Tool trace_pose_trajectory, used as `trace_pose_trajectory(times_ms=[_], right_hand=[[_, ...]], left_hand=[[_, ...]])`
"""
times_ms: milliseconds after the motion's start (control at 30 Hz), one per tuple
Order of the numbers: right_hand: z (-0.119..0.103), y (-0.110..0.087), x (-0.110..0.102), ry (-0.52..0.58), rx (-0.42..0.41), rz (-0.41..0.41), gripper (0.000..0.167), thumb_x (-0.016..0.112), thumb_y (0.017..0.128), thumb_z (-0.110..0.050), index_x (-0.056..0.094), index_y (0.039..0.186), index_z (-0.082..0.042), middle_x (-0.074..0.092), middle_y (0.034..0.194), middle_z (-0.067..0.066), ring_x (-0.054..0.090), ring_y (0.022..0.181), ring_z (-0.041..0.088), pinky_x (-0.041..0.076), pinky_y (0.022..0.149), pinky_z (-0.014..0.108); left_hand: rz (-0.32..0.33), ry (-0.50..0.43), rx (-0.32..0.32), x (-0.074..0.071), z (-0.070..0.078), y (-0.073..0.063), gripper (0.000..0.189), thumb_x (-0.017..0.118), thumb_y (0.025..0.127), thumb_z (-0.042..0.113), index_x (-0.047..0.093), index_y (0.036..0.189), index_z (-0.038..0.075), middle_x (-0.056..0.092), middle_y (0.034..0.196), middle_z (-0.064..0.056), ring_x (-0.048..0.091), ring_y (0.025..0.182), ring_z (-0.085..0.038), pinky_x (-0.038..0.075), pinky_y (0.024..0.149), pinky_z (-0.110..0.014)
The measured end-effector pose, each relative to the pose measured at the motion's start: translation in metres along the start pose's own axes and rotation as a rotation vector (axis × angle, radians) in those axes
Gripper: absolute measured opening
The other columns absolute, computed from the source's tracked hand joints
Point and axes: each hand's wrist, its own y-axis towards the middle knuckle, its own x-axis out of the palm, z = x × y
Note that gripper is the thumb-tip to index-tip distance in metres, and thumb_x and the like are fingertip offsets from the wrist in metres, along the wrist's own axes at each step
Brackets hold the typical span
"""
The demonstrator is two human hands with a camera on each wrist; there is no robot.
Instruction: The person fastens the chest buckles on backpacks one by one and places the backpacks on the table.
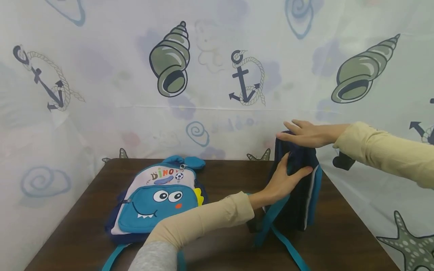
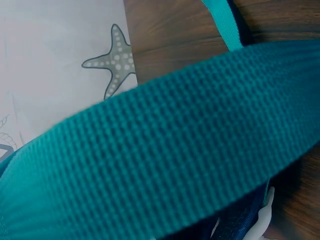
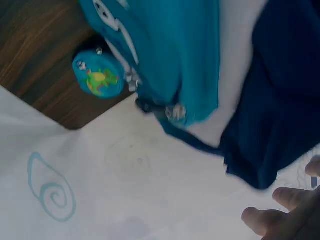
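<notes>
A dark navy and teal backpack point(image 1: 295, 199) stands on edge at the table's right, its back panel and straps toward me. My left hand point(image 1: 279, 180) lies against that panel, thumb and fingers spread. Across the top edge, my right hand point(image 1: 305, 134) rests with extended fingers. A teal strap point(image 2: 170, 145) crosses close before the left wrist camera, hiding that hand. In the right wrist view, the backpack's teal front point(image 3: 195, 60) shows, with a small round teal pouch point(image 3: 100, 75) beside it. Right fingertips point(image 3: 290, 197) appear at the lower right.
A second backpack point(image 1: 159, 207), white and teal with a cartoon dinosaur face, lies front up on the left of the dark wooden table point(image 1: 230, 244). My left sleeve overlaps its lower corner. Behind the table hangs a printed cloth point(image 1: 217, 75) with shells and anchors.
</notes>
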Motion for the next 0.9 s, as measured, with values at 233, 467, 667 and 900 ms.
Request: trace_pose_trajectory(times_ms=[233, 467, 667, 900], right_hand=[[-0.001, 0.008, 0.009, -0.064, 0.006, -0.021, 0.099, 0.027, 0.095, -0.075, 0.009, 0.159, -0.001, 0.001, 0.163, 0.033, -0.001, 0.147, 0.058, 0.000, 0.107, 0.082], [0.003, 0.004, 0.010, -0.065, 0.031, 0.010, 0.099, 0.025, 0.094, -0.077, 0.011, 0.160, -0.004, 0.002, 0.163, 0.032, -0.002, 0.146, 0.059, -0.006, 0.100, 0.086], [0.010, -0.003, 0.017, -0.044, 0.031, 0.040, 0.098, 0.028, 0.094, -0.076, 0.013, 0.160, -0.005, 0.004, 0.163, 0.032, -0.001, 0.145, 0.061, -0.006, 0.102, 0.086], [0.018, -0.006, 0.024, -0.031, 0.011, 0.048, 0.094, 0.030, 0.096, -0.072, 0.014, 0.159, -0.005, 0.005, 0.163, 0.032, -0.001, 0.145, 0.062, -0.006, 0.102, 0.085]], left_hand=[[-0.034, 0.011, 0.057, -0.008, 0.001, 0.003, 0.089, 0.050, 0.090, 0.074, 0.006, 0.159, 0.039, 0.013, 0.167, 0.007, 0.022, 0.153, -0.023, 0.030, 0.118, -0.057], [0.030, -0.035, 0.143, -0.039, -0.018, -0.004, 0.072, 0.031, 0.097, 0.071, 0.007, 0.158, 0.043, 0.009, 0.168, 0.011, 0.013, 0.155, -0.015, 0.015, 0.124, -0.053], [0.193, -0.046, 0.000, -0.044, -0.058, 0.000, 0.072, 0.023, 0.099, 0.070, 0.013, 0.161, 0.033, 0.015, 0.168, 0.002, 0.015, 0.155, -0.023, 0.010, 0.124, -0.057], [0.217, -0.074, -0.164, -0.019, -0.103, -0.003, 0.078, 0.026, 0.098, 0.071, 0.019, 0.161, 0.024, 0.023, 0.166, -0.002, 0.022, 0.153, -0.027, 0.016, 0.124, -0.054]])
